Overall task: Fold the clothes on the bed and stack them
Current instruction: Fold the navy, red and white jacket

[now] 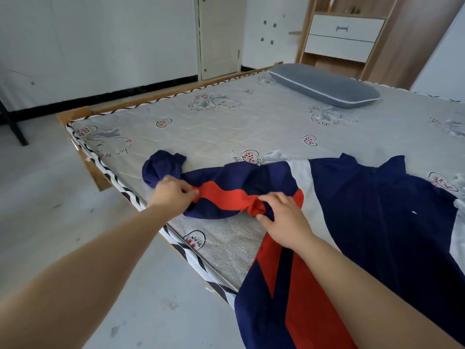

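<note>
Pinched at both ends of bunched sleeve (pixel 226 195): left hand (pixel 171 195) near cuff, right hand (pixel 281 217) near shoulder. Jacket (pixel 372 212) spread on bed (pixel 201 127), unfolded. Folding barely begun; no stack visible.

Only illegible cursive scribbles on the mattress cover (pixel 226 127); no text reads.

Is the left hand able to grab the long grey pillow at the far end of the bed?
Probably not from here. The left hand is pinching the navy, red and white jacket's sleeve near the bed's edge, and the long grey pillow lies far across the patterned mattress. Nothing blocks it; it just looks too far.
</note>
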